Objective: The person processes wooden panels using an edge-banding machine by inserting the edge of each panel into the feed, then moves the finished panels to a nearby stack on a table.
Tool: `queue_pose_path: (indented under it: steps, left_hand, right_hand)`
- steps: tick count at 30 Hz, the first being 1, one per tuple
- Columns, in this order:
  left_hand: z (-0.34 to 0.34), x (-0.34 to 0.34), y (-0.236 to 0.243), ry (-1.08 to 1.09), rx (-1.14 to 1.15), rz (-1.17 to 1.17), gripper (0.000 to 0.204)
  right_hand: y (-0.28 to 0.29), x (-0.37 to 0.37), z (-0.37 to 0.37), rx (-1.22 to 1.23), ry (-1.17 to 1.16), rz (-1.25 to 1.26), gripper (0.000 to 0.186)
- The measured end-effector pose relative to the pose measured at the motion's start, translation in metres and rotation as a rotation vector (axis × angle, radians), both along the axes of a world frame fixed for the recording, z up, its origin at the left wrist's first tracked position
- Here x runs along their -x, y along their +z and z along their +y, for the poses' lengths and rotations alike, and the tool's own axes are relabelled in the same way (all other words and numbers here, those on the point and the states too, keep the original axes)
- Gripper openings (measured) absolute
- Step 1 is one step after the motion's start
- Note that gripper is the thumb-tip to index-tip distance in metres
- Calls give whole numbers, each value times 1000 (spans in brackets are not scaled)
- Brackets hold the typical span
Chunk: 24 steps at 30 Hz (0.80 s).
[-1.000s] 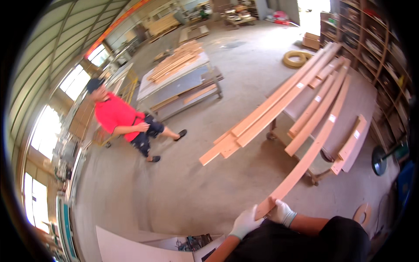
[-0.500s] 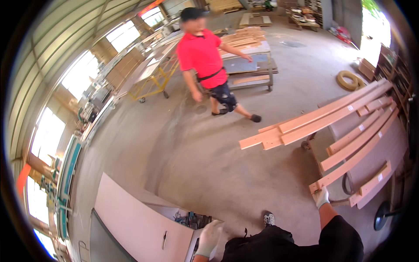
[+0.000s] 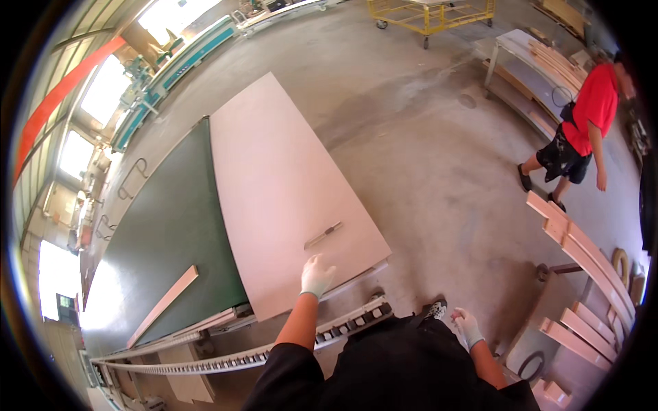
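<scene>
A pale pinkish panel lies beside a dark green table surface on the left. On the panel rests a slim utility knife, set diagonally. My left hand, in a white glove, is over the panel's near part just short of the knife, fingers loosely bent and apart, holding nothing visible. My gloved right hand hangs at my right side, away from the boards, with fingers slightly curled and nothing visible in them. A single narrow wooden strip lies on the green surface.
A roller rail runs along the table's near side. Wooden boards lie on a cart at right, some jutting past its edge. A person in a red shirt stands beyond it. A yellow wheeled frame is at the back.
My view has turned left toward the panel. My right hand has let go of the board end; my left hand has moved over the panel near the knife. The other person now appears farther right.
</scene>
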<state>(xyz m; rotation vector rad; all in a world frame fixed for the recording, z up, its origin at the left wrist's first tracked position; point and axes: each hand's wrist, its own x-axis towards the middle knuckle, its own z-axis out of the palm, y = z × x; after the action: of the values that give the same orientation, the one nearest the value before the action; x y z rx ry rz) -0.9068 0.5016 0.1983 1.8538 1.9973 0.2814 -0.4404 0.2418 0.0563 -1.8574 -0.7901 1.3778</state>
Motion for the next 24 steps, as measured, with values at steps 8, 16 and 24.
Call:
queue_pose_path:
  steps: [8,16,24]
  left_hand:
    - [30,76,-40,-276,-164,172,63]
    - [128,54,-67,-253,-232,-13,33]
    - [115,97,-85,-391,-116,25,18]
  right_hand:
    - [39,45,-102,410,-92,-443,31]
    - [70,124,-126,508,142,-368,40]
    - [73,123,-101,480,3,-359,36]
